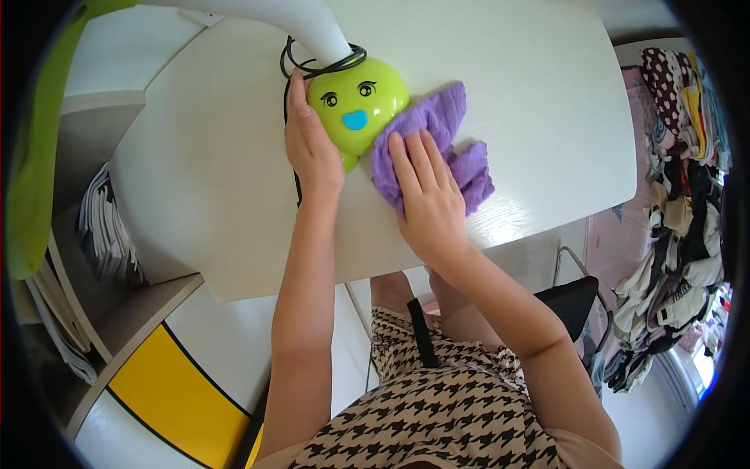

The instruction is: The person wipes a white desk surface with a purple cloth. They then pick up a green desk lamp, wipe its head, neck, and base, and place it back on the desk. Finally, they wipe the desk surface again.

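Observation:
A green desk lamp base [384, 88] with a cartoon face and a blue mouth-shaped button stands on the white tabletop [527, 82]. My left hand [313, 138] rests against the base's left side, its fingers reaching up toward the black cord [337, 69] looped around the lamp's neck. Under the spread fingers of my right hand [432, 196] lies a crumpled purple cloth [445, 120], pressed flat on the tabletop. The cloth touches or nearly touches the lower right edge of the base; my palm hides part of it.
The lamp's white flexible neck [293, 20] arches up left to its green head [44, 140]. Shelves at left hold stacked papers [108, 225]. A black folding chair [565, 302] stands below the table's right edge. Piled clothes [679, 234] lie at far right.

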`<state>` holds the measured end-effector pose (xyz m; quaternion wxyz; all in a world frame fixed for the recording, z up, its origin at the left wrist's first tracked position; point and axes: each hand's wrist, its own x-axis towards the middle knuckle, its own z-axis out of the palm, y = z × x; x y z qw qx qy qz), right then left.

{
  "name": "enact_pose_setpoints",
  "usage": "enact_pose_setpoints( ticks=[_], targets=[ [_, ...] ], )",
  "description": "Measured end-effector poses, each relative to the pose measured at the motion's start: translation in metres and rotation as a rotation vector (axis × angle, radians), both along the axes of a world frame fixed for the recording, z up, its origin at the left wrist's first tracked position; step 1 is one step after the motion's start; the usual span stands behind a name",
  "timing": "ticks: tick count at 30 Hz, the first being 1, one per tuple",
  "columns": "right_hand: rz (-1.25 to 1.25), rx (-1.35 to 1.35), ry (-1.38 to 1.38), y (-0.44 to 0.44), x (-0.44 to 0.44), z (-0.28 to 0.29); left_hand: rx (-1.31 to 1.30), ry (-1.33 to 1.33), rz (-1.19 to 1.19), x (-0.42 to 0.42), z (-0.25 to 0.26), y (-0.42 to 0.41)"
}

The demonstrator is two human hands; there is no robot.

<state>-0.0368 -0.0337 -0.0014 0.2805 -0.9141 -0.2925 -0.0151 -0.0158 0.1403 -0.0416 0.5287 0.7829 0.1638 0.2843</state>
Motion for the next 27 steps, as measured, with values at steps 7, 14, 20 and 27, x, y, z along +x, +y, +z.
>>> enact_pose_setpoints(
  ticks=[7,14,20,27],
  targets=[
    [0.21,0.067,0.113,-0.028,-0.012,0.012,0.038,0.03,0.013,0.0,0.002,-0.001],
    [-0.175,1.027,1.493,-0.052,-0.01,0.067,-0.064,0.169,0.012,-0.021,0.052,-0.012],
    [-0.001,1.069,1.453,-0.024,-0.014,0.074,-0.471,0.029,-0.294,-0.114,0.077,-0.07],
    [0.254,0.41,1.232,-0.009,-0.002,0.072,-1.037,0.078,0.358,-0.127,0.07,-0.072]
  ],
)
